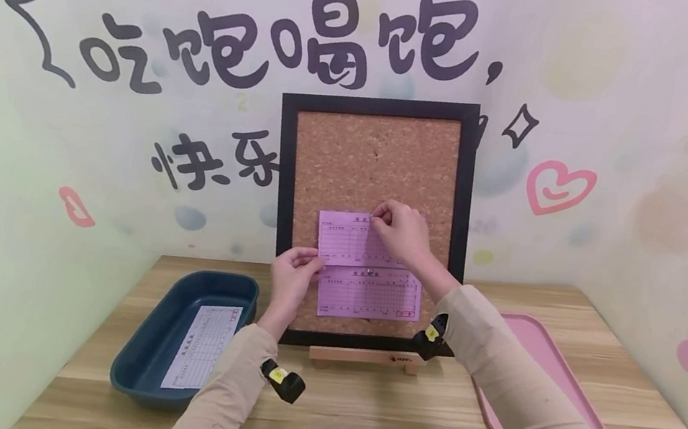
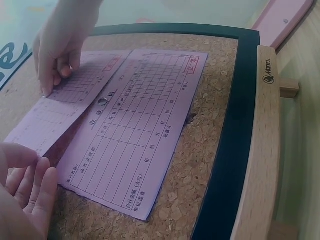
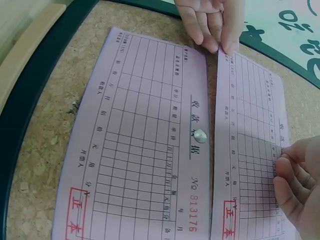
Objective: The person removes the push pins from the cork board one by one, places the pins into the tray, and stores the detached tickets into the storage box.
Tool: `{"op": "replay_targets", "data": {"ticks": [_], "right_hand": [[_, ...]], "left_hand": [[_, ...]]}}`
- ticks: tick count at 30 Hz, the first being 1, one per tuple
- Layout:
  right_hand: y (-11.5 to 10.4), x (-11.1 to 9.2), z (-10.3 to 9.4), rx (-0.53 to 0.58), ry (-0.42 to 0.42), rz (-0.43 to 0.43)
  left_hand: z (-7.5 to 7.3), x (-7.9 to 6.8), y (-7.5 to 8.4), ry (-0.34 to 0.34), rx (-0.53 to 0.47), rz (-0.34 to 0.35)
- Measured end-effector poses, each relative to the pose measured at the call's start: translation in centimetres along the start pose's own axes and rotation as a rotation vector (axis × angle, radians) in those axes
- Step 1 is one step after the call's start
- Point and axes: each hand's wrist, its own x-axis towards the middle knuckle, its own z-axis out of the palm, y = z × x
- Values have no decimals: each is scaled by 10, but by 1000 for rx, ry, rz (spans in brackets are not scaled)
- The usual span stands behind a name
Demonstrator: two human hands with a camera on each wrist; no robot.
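Observation:
A pink printed receipt slip [image 1: 341,239] lies against the cork board [image 1: 377,161], just above a second, lower receipt slip [image 1: 365,301]. A silver thumbtack [image 3: 200,135] holds the lower slip near its top edge. My left hand [image 1: 291,280] pinches the upper slip's lower left corner between thumb and fingers. At that slip's top edge, near the printed title, my right hand [image 1: 403,233] has thumb and forefinger pinched together with the other fingers curled. Whether a tack sits between those fingertips is hidden. In the left wrist view, the upper slip [image 2: 55,117] stands slightly off the cork along its lower edge.
The black-framed board leans on a wooden stand [image 1: 364,356]. On the left, a dark blue tray [image 1: 131,368] contains a white printed slip [image 1: 203,344]. A pink tray [image 1: 579,412] lies at right, partly behind my right sleeve. A decorated wall rises behind the board.

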Motion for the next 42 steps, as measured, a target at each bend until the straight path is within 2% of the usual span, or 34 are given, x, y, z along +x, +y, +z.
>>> {"op": "replay_targets", "data": {"ticks": [7,18,26,42], "right_hand": [[-2,2,-4,-41,-24,-8],[-4,2,-4,-101,7,-50],[-5,1,-2,-98,17,-53],[-1,2,-4,-112,-33,-84]], "left_hand": [[-1,1,1,-6,15,-9],[-2,2,1,-9,32,-1],[-2,4,0,-18,39,-1],[-3,5,-3,-15,56,-5]]}}
